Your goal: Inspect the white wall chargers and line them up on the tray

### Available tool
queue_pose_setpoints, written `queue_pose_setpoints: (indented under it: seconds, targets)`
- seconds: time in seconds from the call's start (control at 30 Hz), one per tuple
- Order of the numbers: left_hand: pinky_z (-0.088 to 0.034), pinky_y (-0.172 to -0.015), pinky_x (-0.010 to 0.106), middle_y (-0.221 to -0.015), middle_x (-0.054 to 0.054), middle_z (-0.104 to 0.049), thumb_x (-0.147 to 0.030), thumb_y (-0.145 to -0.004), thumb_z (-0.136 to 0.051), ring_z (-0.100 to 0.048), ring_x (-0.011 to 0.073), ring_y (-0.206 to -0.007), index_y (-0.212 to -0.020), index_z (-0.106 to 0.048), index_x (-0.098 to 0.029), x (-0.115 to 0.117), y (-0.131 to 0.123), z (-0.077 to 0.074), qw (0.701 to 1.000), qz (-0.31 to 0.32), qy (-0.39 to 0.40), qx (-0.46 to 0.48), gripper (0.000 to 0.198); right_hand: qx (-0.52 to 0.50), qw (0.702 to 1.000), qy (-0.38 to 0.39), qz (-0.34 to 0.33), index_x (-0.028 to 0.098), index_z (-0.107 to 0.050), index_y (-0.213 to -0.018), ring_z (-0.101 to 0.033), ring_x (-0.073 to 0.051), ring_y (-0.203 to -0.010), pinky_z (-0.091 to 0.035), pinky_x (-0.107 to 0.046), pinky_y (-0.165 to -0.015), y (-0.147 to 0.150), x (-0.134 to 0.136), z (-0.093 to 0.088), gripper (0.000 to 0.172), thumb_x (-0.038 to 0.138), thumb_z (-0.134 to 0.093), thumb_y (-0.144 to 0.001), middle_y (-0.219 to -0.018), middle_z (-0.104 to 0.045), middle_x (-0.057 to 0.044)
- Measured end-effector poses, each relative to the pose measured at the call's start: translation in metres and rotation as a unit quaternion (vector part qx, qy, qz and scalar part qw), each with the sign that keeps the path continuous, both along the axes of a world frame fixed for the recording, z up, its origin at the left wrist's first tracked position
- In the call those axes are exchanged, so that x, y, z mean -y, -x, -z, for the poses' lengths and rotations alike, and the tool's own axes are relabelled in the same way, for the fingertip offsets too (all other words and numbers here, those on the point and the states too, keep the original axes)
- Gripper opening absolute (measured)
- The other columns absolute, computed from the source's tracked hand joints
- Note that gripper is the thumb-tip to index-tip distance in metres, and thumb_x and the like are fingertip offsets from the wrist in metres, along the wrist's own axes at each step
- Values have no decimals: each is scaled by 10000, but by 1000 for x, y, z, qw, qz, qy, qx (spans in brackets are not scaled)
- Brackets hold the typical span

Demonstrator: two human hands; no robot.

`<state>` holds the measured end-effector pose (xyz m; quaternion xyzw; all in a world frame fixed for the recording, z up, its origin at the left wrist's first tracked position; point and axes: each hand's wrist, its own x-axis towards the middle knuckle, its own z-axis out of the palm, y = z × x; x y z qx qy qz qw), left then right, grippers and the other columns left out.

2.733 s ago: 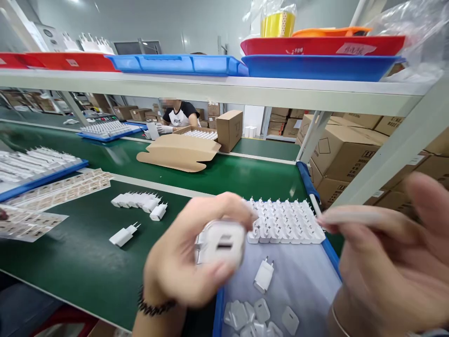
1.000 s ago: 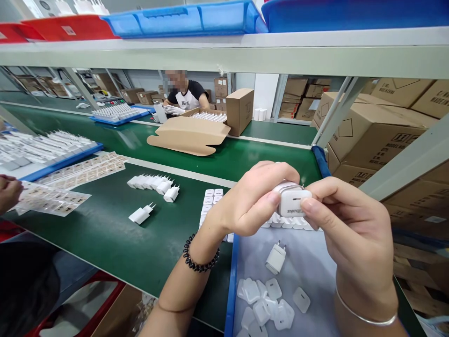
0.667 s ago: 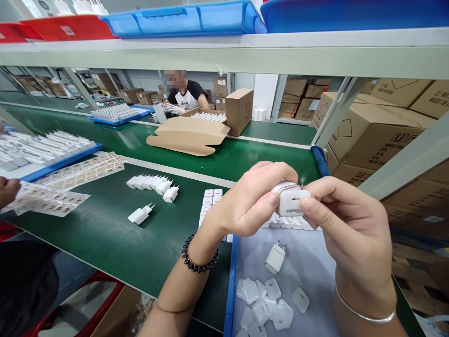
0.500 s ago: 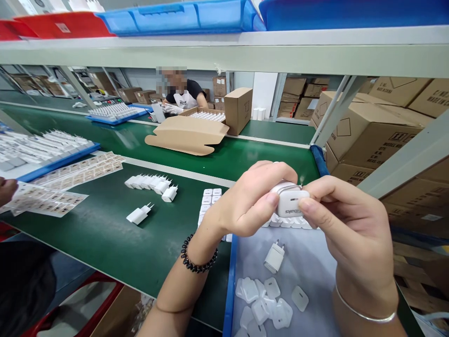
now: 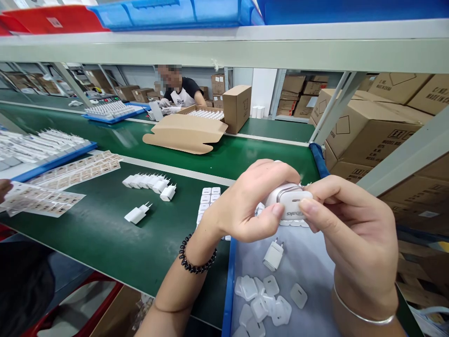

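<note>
Left hand (image 5: 245, 201) grips a white charger (image 5: 276, 194); right hand (image 5: 356, 229) pinches the slotted cap (image 5: 292, 208) at its four o'clock, perhaps not flush.

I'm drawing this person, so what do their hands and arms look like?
There are no gloves or sleeves showing. The left hand has a black, coiled-looking bracelet at its wrist; the right hand has a thin, shiny silvery bangle.
</note>
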<state>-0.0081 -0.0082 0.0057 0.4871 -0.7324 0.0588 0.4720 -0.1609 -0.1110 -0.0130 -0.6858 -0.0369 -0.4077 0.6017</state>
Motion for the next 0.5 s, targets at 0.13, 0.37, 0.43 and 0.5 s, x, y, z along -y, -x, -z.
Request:
queue_pose_setpoints:
  seconds: [0.13,0.37,0.43,0.5]
  targets:
    - [-493,-789,377,-838,27,-616,-479,-951,-483,-558,190,-749,-979,-546,-206,2,0,2,1000,3,5,3,281,-13,1000,11,9,207,-643,-769,-488,-110,-609,-393,-256,-537,2,1,-1,219,156,-677,-980,-660,-526,26]
    - [-474,-786,405,-796,18,-545,-433,-921,-468,-488,183,-696,-978,-521,-206,2,4,3,999,-2,22,25,240,-47,998,6,37,200,-612,-722,-452,-92,-558,-342,-256,-500,12,-3,-3,261,126,-716,-950,-612,-500,42]
    - [-484,-820,422,-801,19,-550,-421,-916,-468,-501,187,-700,-978,-517,-208,1,6,2,999,-3,21,27,227,-53,998,0,43,200,-609,-714,-439,-88,-550,-340,-251,-496,14,-4,-3,268,140,-734,-944,-604,-499,45]
    - [-492,-836,427,-811,22,-555,-398,-909,-468,-514,188,-709,-983,-517,-208,-1,7,0,999,-6,19,33,210,-58,997,-4,46,200,-606,-707,-432,-88,-540,-335,-250,-487,14,-4,-4,275,156,-748,-939,-592,-489,47]
